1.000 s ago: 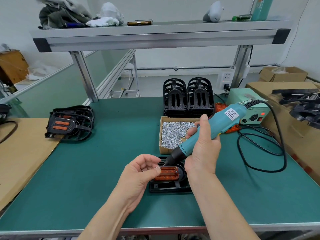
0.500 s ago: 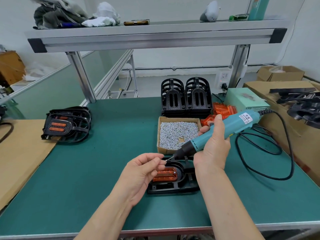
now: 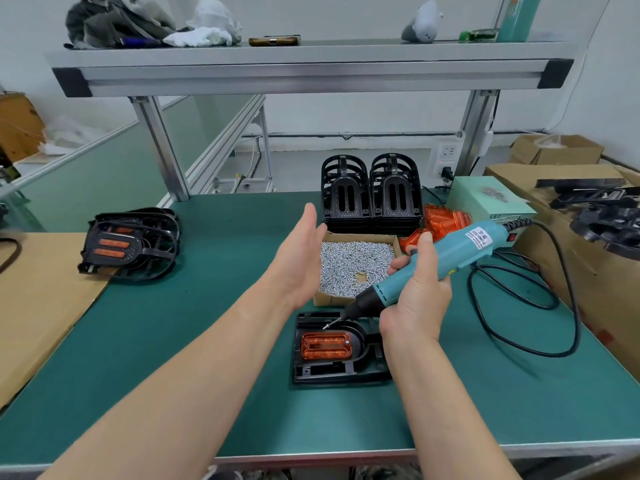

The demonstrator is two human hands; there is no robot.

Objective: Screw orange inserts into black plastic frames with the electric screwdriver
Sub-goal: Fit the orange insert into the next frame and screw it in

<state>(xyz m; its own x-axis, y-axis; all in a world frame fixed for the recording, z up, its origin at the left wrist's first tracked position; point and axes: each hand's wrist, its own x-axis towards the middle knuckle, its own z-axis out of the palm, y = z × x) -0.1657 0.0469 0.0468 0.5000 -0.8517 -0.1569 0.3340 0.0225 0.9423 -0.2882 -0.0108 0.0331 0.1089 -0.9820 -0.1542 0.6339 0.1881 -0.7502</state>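
While the right hand grips the seemingly light, rigid electric screwdriver mid-barrel, the left hand hovers flat, empty.

Light: bright, even, diffuse, from above. You cast only faint, soft shadows on the green table. The wide-angle lens bows the shelf and stretches the bottom edge. Your corners are slightly soft; no glare.
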